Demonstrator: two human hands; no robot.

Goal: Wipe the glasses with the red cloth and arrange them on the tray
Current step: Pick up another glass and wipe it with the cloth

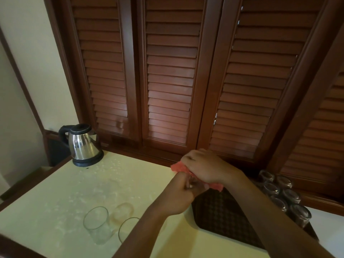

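The desk point(130, 175), a pale top set against louvred wooden shutters point(171, 71), is carrying everything in question. On its right side the dark patterned tray point(219, 213) is lying, with wiped glasses point(283, 194) standing mouth down in rows along the tray's far right edge. At the desk's far left corner an electric kettle point(83, 144) is standing well clear of the work. Near the front edge two unwiped glasses point(96, 222) are waiting upright, just beside each other. The wiping step appears to be in hand: above the tray's far left corner the left hand point(178, 194) is gripping a glass point(193, 183), fingers curled round it, while the right hand point(204, 166) is clenching the red cloth point(180, 167) over that glass. The next move, by judgement, is calling for setting this glass inverted beside the rows, then reaching across for the front pair; the forearms are crossing above them, so a knock is possible.
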